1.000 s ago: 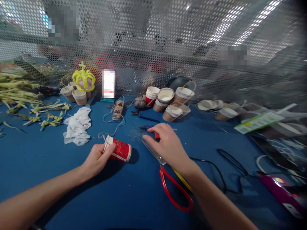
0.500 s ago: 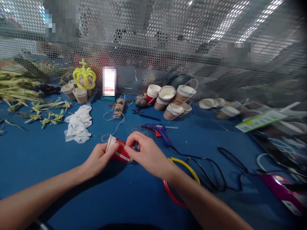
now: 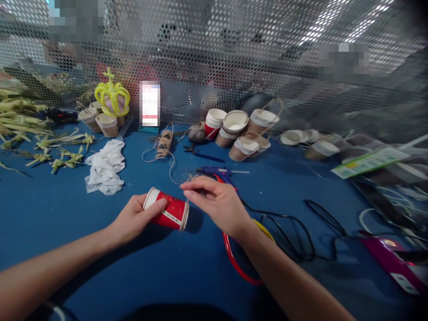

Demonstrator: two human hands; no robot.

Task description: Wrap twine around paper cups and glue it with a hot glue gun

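My left hand (image 3: 137, 216) grips a red and white paper cup (image 3: 172, 209), held on its side above the table with the thumb on top. Twine is wound round the cup's right end. Beyond that end, my right hand (image 3: 214, 200) pinches the loose twine (image 3: 173, 171) between thumb and fingertips. The strand leads back to a bundle of brown twine (image 3: 165, 143) on the table. Just behind my right hand lies a blue glue gun (image 3: 214, 171), partly covered by it.
Twine-wrapped cups (image 3: 239, 148) stand at the back, beside pliers (image 3: 203, 154). White cloth (image 3: 106, 167), a yellow crown (image 3: 113, 96) and braided leaves (image 3: 42, 147) are on the left. A black cable (image 3: 301, 227), a red ring (image 3: 230, 256) and a purple power strip (image 3: 391, 263) lie right.
My right hand has drawn away from the cup's end, to the right and slightly up, with the twine. More of the cup shows now, turned slightly in my left hand.
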